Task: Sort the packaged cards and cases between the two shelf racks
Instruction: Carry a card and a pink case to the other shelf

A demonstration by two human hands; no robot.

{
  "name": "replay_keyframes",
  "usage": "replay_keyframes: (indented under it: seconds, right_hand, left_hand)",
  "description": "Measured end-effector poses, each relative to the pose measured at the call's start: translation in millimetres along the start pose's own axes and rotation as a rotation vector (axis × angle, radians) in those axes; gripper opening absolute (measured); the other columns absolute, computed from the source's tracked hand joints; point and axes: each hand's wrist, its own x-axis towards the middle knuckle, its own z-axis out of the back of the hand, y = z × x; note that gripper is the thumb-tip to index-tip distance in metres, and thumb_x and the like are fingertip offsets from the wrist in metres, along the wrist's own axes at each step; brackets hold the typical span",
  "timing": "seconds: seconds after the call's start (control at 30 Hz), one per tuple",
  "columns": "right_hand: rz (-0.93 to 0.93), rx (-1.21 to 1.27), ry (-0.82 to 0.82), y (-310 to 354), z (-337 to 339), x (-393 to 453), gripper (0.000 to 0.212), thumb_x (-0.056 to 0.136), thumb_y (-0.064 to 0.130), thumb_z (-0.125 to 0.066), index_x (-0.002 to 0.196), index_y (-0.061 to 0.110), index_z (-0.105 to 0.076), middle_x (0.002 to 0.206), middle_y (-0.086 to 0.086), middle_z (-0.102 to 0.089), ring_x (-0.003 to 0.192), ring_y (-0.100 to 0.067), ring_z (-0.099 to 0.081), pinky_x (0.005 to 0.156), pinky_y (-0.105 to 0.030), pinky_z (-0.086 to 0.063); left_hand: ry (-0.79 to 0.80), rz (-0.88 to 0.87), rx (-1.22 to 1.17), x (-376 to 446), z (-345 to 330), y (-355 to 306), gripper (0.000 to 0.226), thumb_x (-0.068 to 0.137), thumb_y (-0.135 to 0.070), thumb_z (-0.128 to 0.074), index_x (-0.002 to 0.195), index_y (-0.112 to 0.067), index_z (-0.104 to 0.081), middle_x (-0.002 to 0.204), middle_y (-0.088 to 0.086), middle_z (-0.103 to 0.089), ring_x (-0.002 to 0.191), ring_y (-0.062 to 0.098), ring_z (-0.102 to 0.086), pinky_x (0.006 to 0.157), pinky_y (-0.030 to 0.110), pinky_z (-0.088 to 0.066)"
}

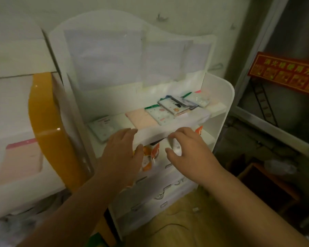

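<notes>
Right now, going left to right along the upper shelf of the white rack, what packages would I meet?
Pale card pack → pink flat pack → green-edged white pack → tilted card case → clear white packet.

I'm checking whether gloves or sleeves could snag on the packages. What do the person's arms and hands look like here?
Both the left hand and the right hand are bare: no gloves, rings, watch or bracelet show. The forearms are uncovered to the frame's edge, with no sleeve in view.
</notes>
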Motion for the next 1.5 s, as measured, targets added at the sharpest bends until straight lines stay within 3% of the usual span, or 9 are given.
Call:
replay_keyframes:
  seconds: [0.37, 0.5, 0.67, 0.83, 0.97, 1.07, 1.2, 1.4, 1.5]
  right_hand:
    - [0.040, -0.031, 0.033, -24.3, -21.9, 98.6, 0.043, 0.090, 0.040, -0.058, 0.130, 0.024, -0.057, 0.129, 0.004, -0.051, 0.121, -0.017, -0.047, 0.100, -0.031, -0.041]
    - [0.062, -0.005, 0.094, -27.6, -37.5, 120.1, 0.045, 0.091, 0.042, -0.057, 0.132, 0.024, -0.055, 0.130, 0.005, -0.048, 0.121, -0.016, -0.045, 0.100, -0.027, -0.040]
    - [0.104, 0.032, 0.151, -35.3, -60.1, 145.9, 0.047, 0.087, 0.043, -0.058, 0.129, 0.020, -0.059, 0.127, 0.002, -0.052, 0.117, -0.020, -0.049, 0.099, -0.036, -0.046]
    - [0.164, 0.072, 0.237, -45.9, -78.9, 178.9, 0.048, 0.090, 0.043, -0.059, 0.134, 0.024, -0.055, 0.136, 0.003, -0.046, 0.124, -0.019, -0.044, 0.106, -0.037, -0.041]
    - [0.239, 0.114, 0.264, -53.5, -90.8, 204.5, 0.047, 0.090, 0.042, -0.059, 0.134, 0.025, -0.054, 0.140, 0.005, -0.044, 0.128, -0.018, -0.040, 0.108, -0.033, -0.036]
    - [0.280, 0.144, 0.291, -60.9, -97.3, 218.4, 0.046, 0.091, 0.041, -0.060, 0.133, 0.024, -0.055, 0.139, 0.005, -0.044, 0.126, -0.016, -0.039, 0.104, -0.028, -0.032]
    - [0.333, 0.204, 0.315, -69.1, -106.0, 232.3, 0.046, 0.087, 0.044, -0.056, 0.128, 0.021, -0.059, 0.132, 0.002, -0.049, 0.121, -0.019, -0.046, 0.103, -0.036, -0.041]
    - [0.393, 0.247, 0.365, -84.5, -113.7, 248.8, 0.041, 0.089, 0.037, -0.056, 0.127, 0.021, -0.059, 0.129, 0.003, -0.050, 0.118, -0.019, -0.046, 0.101, -0.035, -0.042]
    - [0.409, 0.239, 0.395, -90.0, -112.7, 256.7, 0.041, 0.091, 0.036, -0.053, 0.129, 0.023, -0.057, 0.131, 0.005, -0.048, 0.120, -0.016, -0.045, 0.104, -0.036, -0.041]
  left_hand:
    - [-0.046, -0.014, 0.027, 85.1, -31.6, 19.0, 0.049, 0.095, -0.036, -0.052, 0.142, -0.024, -0.043, 0.147, -0.002, -0.043, 0.137, 0.018, -0.034, 0.115, 0.039, -0.029]
    - [-0.005, 0.038, 0.068, 97.6, -43.5, 33.7, 0.052, 0.094, -0.042, -0.047, 0.143, -0.022, -0.041, 0.145, 0.000, -0.044, 0.135, 0.021, -0.036, 0.114, 0.038, -0.026]
    - [0.026, 0.148, 0.107, 111.3, -61.5, 58.2, 0.055, 0.090, -0.041, -0.044, 0.140, -0.018, -0.045, 0.142, 0.006, -0.046, 0.135, 0.027, -0.035, 0.114, 0.046, -0.030]
    - [0.027, 0.283, 0.251, 124.0, -73.2, 78.8, 0.075, 0.084, -0.064, -0.026, 0.141, -0.019, -0.045, 0.146, 0.006, -0.046, 0.138, 0.031, -0.033, 0.117, 0.043, -0.025]
    - [0.187, 0.447, 0.442, 141.7, -83.9, 101.7, 0.102, 0.071, -0.088, 0.002, 0.149, -0.030, -0.029, 0.159, 0.009, -0.022, 0.143, 0.042, -0.017, 0.115, 0.055, -0.020]
    - [0.162, 0.613, 0.482, 160.8, -88.7, 111.3, 0.101, 0.073, -0.089, -0.016, 0.149, -0.023, -0.028, 0.158, 0.008, -0.024, 0.137, 0.047, -0.026, 0.111, 0.054, -0.027]
    - [0.170, 0.689, 0.566, 178.2, -95.3, 113.9, 0.102, 0.070, -0.088, -0.014, 0.138, -0.018, -0.043, 0.145, 0.014, -0.041, 0.123, 0.038, -0.047, 0.102, 0.049, -0.038]
    - [0.100, 0.874, 0.426, 184.6, -95.7, 108.8, 0.088, 0.058, -0.076, -0.050, 0.130, -0.026, -0.047, 0.156, 0.012, -0.019, 0.125, 0.042, -0.043, 0.102, 0.044, -0.041]
    - [0.128, 0.920, 0.468, 182.0, -93.3, 98.6, 0.088, 0.058, -0.077, -0.054, 0.131, -0.029, -0.044, 0.156, 0.012, -0.016, 0.127, 0.042, -0.038, 0.102, 0.048, -0.040]
